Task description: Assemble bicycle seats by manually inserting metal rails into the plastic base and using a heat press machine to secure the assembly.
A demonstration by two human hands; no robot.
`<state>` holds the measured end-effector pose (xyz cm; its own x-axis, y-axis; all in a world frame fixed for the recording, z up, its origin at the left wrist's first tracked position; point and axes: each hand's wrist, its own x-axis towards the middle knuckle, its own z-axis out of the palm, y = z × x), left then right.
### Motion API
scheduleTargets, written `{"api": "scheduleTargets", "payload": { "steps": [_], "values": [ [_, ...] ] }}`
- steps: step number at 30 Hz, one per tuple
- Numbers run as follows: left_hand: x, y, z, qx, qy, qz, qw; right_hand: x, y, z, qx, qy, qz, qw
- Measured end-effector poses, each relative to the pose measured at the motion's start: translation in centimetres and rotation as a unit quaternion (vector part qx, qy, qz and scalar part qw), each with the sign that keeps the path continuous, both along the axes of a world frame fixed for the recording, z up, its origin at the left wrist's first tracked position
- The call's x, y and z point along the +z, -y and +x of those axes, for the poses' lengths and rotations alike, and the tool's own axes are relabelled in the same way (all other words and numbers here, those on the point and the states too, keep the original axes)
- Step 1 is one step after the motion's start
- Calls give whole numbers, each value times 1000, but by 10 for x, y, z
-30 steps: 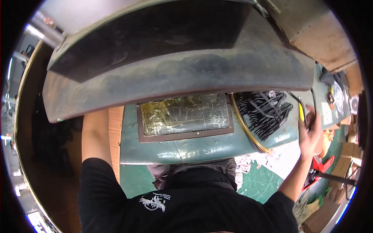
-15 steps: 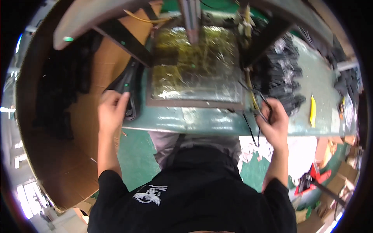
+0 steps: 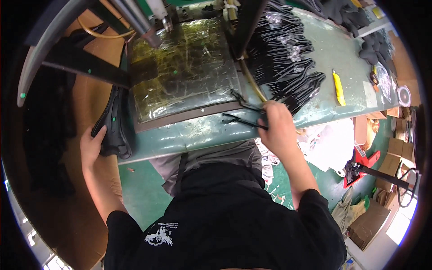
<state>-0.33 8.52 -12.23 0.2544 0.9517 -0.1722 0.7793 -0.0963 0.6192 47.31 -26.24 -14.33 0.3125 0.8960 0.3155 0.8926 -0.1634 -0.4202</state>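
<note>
At the table's left end, my left hand (image 3: 91, 145) grips the edge of a black moulded pad (image 3: 113, 123), thumb on top and fingers partly hidden behind it. The pad lies between the flat film-covered plate (image 3: 184, 67) of a press and the cardboard box. My right hand (image 3: 280, 126) is closed around thin black straps (image 3: 245, 120), whose looped ends stick out leftward over the plate's front right corner. Just beyond that hand, a pile of black strips (image 3: 288, 54) lies on the table.
A yellow utility knife (image 3: 338, 89) rests on the green table (image 3: 315, 108) at right. The press's dark metal frame (image 3: 85, 69) and rods (image 3: 139, 22) hang over the plate. A large cardboard box (image 3: 96, 101) with black pieces stands left. Cartons (image 3: 389, 157) are on the floor at right.
The view has turned, shifting the table's things leftward. My left hand now holds the pad's edge more plainly. The straps in my right hand now point left toward the plate instead of hanging down.
</note>
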Motion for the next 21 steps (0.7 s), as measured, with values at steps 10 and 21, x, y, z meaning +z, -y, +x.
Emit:
{"api": "scheduleTargets", "payload": {
  "steps": [10, 21],
  "values": [
    [-13, 1, -2, 22, 80, -42, 996, 12, -8, -9, -47, 64, -34, 996],
    [-27, 6, -4, 61, 98, 24, 993, 5, 5, -22, -46, -31, -84, 995]
  ]
}}
